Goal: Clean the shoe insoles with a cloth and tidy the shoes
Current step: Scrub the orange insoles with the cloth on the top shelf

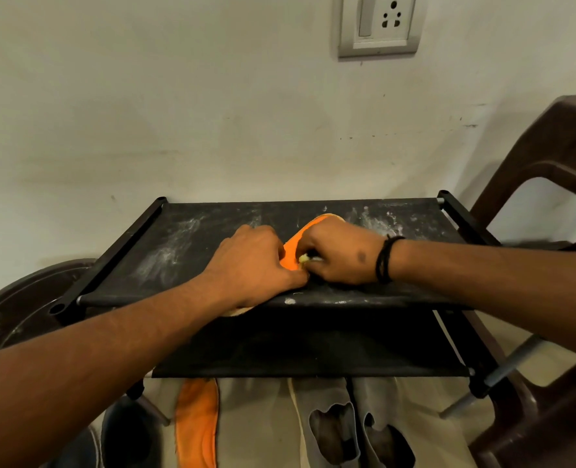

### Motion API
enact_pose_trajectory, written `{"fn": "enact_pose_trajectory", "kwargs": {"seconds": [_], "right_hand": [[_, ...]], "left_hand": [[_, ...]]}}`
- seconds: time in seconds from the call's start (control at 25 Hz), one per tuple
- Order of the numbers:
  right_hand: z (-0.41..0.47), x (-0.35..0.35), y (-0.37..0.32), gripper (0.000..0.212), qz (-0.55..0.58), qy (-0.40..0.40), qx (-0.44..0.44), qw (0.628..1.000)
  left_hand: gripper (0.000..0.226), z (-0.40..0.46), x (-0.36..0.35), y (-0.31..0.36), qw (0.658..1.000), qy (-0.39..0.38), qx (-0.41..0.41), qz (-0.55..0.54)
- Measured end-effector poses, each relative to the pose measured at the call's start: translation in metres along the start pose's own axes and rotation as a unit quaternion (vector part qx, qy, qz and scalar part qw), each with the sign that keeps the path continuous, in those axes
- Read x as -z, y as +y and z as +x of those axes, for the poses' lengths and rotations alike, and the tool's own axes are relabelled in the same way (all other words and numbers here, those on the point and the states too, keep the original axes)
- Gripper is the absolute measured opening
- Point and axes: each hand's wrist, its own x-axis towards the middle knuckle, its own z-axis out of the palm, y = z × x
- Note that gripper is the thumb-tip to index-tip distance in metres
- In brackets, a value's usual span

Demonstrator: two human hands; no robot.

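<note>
An orange insole [293,251] lies on the dusty top shelf of a black shoe rack [178,244], mostly covered by both hands. My left hand [256,265] presses on its near end with curled fingers. My right hand [340,255] grips a small yellowish cloth [305,258] against the insole. A second orange insole [198,420] lies on the floor below the rack. A pair of grey shoes [347,423] stands beside it on the floor.
A brown plastic chair [549,170] stands at the right of the rack. A dark round object [20,309] sits at the left. A switch and socket plate [379,25] is on the wall above. The rack's lower shelf [313,352] is dark.
</note>
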Motion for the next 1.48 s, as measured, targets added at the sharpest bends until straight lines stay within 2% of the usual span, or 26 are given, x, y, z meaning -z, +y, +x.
{"fn": "enact_pose_trajectory", "kwargs": {"seconds": [0.16,0.24,0.28,0.36,0.4,0.48,0.56,0.72,0.8,0.92,0.96,1.08,1.16,1.32,1.48], "right_hand": [[0.003,0.017,0.032,0.017,-0.083,0.022,-0.121,0.989],[0.005,0.015,0.027,0.014,-0.097,0.025,-0.117,0.988],[0.006,0.013,0.019,0.015,-0.098,0.020,-0.106,0.989],[0.006,0.012,0.003,0.014,-0.053,0.014,-0.078,0.995],[0.004,0.013,-0.007,0.013,-0.015,0.012,-0.054,0.998],[0.000,0.014,-0.024,0.015,0.038,-0.016,-0.013,0.999],[0.001,0.013,-0.024,0.015,0.026,-0.027,-0.001,0.999],[0.004,0.016,0.003,0.017,-0.037,0.018,-0.109,0.993],[0.002,0.012,-0.011,0.016,-0.005,0.030,-0.079,0.996],[-0.002,0.003,-0.036,0.018,0.044,-0.003,-0.016,0.999],[0.002,0.005,-0.029,0.018,0.008,0.004,-0.025,1.000],[0.021,0.010,0.003,0.015,-0.107,0.043,-0.131,0.985],[0.031,0.006,0.002,0.014,-0.089,0.064,-0.145,0.983],[0.032,-0.004,-0.016,0.016,-0.008,0.051,-0.100,0.994],[0.038,0.014,0.028,0.018,-0.045,0.085,-0.190,0.977]], "left_hand": [[0.060,-0.002,0.003,0.002,0.999,-0.043,0.020,-0.009],[0.051,0.002,0.012,-0.003,0.994,-0.095,0.013,-0.049],[0.048,0.006,0.020,-0.006,0.985,-0.148,0.016,-0.083],[0.023,0.011,0.035,-0.014,0.955,-0.248,0.041,-0.160],[0.011,0.013,0.040,-0.017,0.944,-0.281,0.044,-0.165],[0.044,0.014,0.041,-0.023,0.946,-0.304,0.024,-0.113],[0.057,0.014,0.039,-0.024,0.949,-0.310,0.023,-0.060],[0.060,0.009,0.039,-0.021,0.948,-0.314,0.053,-0.020],[0.059,0.007,0.040,-0.018,0.950,-0.308,0.043,-0.015],[0.057,0.008,0.039,-0.016,0.955,-0.296,0.029,-0.002],[0.056,0.009,0.040,-0.016,0.955,-0.296,0.030,-0.001],[0.061,0.009,0.041,-0.015,0.951,-0.309,0.034,-0.008],[0.062,0.009,0.042,-0.017,0.949,-0.314,0.036,-0.010],[0.059,0.012,0.044,-0.019,0.945,-0.324,0.025,-0.026],[0.064,0.012,0.050,-0.010,0.942,-0.335,0.032,0.006]]}}
